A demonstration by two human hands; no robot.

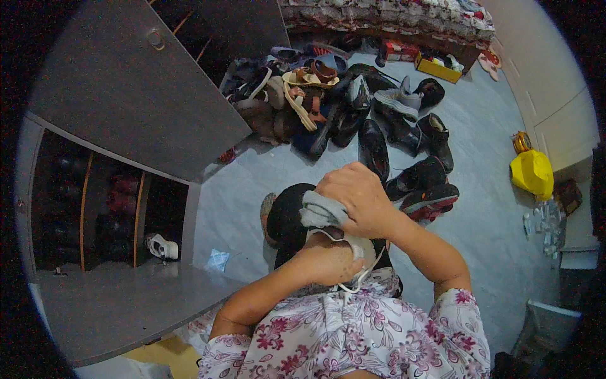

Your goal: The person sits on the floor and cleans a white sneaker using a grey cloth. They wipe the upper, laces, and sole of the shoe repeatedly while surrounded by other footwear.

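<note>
A light-coloured lace-up shoe (pixel 362 248) is held over my lap, its white lace hanging loose near my shirt. My left hand (pixel 326 260) grips it by the heel and opening, its fingers partly hidden inside or behind the shoe. With my right hand (pixel 355 199) I press a bunched grey cloth (pixel 322 210) against the far part of the shoe. A white shoe (pixel 163 247) stands in the low cabinet at left.
Many shoes and sandals (pixel 303 102) lie piled on the floor ahead. An open grey cabinet door (pixel 137 85) juts out at left. A yellow shoebox (pixel 438 68), a yellow bag (pixel 532 174) and plastic bottles (pixel 549 227) are farther off. A small blue-white packet (pixel 218 260) lies at left.
</note>
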